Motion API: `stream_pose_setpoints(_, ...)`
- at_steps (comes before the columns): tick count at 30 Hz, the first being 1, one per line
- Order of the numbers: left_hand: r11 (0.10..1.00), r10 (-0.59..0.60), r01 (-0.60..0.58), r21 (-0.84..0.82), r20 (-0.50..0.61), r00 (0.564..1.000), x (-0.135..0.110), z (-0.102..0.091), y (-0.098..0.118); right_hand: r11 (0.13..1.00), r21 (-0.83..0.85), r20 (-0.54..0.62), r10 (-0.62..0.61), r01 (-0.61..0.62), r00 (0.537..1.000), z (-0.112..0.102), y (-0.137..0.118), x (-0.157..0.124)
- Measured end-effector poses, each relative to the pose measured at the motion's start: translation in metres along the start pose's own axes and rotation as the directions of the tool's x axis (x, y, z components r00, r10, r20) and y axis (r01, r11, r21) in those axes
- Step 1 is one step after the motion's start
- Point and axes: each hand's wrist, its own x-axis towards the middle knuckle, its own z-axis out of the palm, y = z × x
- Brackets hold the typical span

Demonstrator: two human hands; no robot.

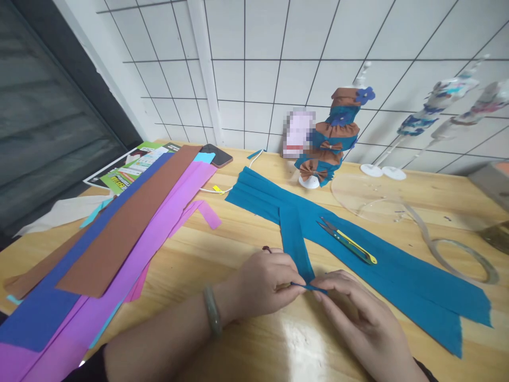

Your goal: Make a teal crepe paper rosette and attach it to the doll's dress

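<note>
Teal strip reaching off at twelve o'clock: from afar, I have its near end pinched in left grip and right grip alike, probably to steady it. Snips rest at one o'clock on a wider sheet, seemingly within easy reach.

Long brown, blue and purple strips lie along the left edge of the wooden bench; right of them, slim yellow-green metal snips rest on a broad teal sheet, a narrow teal strip overlapping its near side.
</note>
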Motion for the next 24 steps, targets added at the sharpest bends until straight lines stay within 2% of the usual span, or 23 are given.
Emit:
stream_pose_setpoints(14, 0.999, -0.041, 0.042, -0.024, 0.026, 0.999, -0.0003, 0.0006, 0.002, 0.999, 0.007, -0.002, 0.05, -0.05, 0.999, 0.001, -0.0021, 0.0004)
stream_pose_setpoints(19, 0.996, -0.043, 0.044, -0.084, 0.013, 0.999, 0.0003, -0.0006, 0.0003, 0.997, -0.015, -0.05, 0.075, -0.076, 0.996, -0.0003, -0.0016, -0.0003)
stream_pose_setpoints(24, 0.997, -0.038, 0.038, -0.067, 0.001, 0.999, 0.0005, -0.002, -0.0011, 0.995, -0.048, -0.06, 0.08, -0.083, 0.995, -0.0007, -0.0004, 0.0011)
